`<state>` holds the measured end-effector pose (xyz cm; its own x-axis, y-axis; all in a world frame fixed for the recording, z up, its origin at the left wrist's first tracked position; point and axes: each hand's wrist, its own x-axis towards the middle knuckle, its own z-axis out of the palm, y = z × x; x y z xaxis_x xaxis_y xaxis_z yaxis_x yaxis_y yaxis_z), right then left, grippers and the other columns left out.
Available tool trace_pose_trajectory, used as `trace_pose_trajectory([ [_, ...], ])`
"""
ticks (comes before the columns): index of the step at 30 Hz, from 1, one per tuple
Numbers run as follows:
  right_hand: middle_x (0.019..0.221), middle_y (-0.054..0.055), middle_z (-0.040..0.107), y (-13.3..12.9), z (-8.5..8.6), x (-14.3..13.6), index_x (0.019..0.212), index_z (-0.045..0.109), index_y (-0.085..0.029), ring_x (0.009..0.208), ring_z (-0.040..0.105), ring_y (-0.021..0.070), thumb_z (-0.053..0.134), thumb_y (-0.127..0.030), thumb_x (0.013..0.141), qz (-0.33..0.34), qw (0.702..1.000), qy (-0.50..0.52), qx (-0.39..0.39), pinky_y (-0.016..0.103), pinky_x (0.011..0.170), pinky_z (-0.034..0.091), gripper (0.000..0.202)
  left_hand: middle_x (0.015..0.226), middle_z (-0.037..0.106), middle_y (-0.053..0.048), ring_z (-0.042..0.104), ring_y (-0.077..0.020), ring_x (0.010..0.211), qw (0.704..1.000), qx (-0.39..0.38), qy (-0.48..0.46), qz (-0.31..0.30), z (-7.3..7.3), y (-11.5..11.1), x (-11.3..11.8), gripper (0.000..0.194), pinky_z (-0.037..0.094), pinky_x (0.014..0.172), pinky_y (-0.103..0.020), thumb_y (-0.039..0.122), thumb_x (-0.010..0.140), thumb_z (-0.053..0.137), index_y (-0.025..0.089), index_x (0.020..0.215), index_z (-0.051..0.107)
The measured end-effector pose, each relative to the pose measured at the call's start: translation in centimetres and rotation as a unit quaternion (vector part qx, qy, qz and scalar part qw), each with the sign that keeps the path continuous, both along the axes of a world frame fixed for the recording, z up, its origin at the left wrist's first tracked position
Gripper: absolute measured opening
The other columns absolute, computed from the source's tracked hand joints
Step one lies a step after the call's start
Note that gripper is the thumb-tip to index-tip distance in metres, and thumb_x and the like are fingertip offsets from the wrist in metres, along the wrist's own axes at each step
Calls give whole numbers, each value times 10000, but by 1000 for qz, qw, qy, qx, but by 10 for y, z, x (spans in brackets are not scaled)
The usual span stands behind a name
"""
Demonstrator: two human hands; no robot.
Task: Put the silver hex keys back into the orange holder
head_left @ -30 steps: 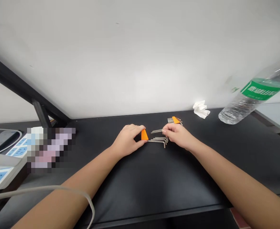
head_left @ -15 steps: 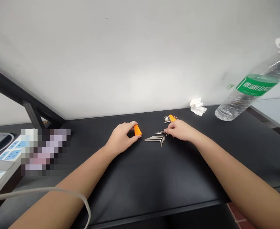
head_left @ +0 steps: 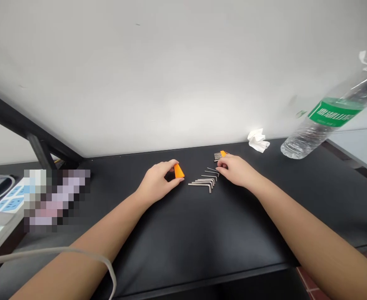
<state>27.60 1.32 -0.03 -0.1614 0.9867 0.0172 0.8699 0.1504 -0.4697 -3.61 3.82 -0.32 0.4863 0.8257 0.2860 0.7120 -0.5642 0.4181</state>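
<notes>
My left hand grips an orange hex key holder between thumb and fingers, above the black tabletop. Just right of it, several L-shaped hex keys lie in a row from large to small, their short arms at the right. My right hand is closed in a pinch at the far end of this row, its fingertips at the bent end of the smallest hex key. Beyond those fingers lies a second orange holder with several keys in it, partly hidden by my right hand.
A crumpled tissue and a large bottle with a green label stand by the wall at the right. Power strips and a blurred-out object are at the left. A pale cable crosses over my left forearm.
The small hex keys by my right fingertips are now spread further apart, with the smallest one shifted away from the others. My left hand keeps the orange holder in the same place.
</notes>
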Motion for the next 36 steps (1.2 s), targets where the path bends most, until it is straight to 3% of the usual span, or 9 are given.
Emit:
trace_pose_trajectory([
  [8,1062,98,665,-13,3,-22,972,702,-186,1019,617,246,616,-268,939,76,997,10,20,391,891,496,124,1070,750,-20,717,-233,966,1000,-3,-6,-5,3,-1,2,414,559,899,-380,461,854,703,266,1212,628],
  [13,1068,118,638,-30,8,-42,976,693,-181,1031,604,272,676,-322,902,105,994,-11,-2,393,886,507,160,1067,750,-30,718,-239,965,1000,3,-7,-10,0,0,1,429,557,899,-382,471,860,703,262,1226,624],
  [16,1050,117,629,-35,7,-50,959,686,-179,1027,591,273,671,-250,893,113,993,-29,1,388,874,508,99,1078,750,-34,719,-237,971,1000,8,-16,-10,-2,0,1,449,557,909,-382,479,863,701,257,1244,620],
  [20,1026,103,628,-33,6,-52,926,677,-188,1011,591,254,625,-162,903,130,991,-27,4,365,854,508,62,1077,752,-29,720,-234,972,1000,8,-19,-8,-1,-1,1,447,560,907,-385,475,863,702,260,1245,616],
  [26,1050,93,631,-33,11,-45,994,674,-197,1027,586,254,665,-216,912,125,992,-6,30,383,873,506,85,1088,746,-38,714,-239,977,999,0,-14,-29,1,-2,0,425,549,939,-399,462,881,677,249,1243,609],
  [32,986,94,618,-40,12,-46,878,686,-200,943,545,253,619,-181,934,177,979,-76,69,403,847,483,90,1153,724,-58,689,-262,1024,998,-32,21,-56,0,0,-1,443,546,952,-429,426,835,735,236,1220,622],
  [36,922,102,608,-42,10,-52,788,631,-194,868,526,244,594,-108,880,178,975,-117,69,380,757,460,132,1140,713,-61,681,-262,1030,997,-46,15,-61,0,0,-1,431,542,960,-445,401,843,741,234,1217,608],
])
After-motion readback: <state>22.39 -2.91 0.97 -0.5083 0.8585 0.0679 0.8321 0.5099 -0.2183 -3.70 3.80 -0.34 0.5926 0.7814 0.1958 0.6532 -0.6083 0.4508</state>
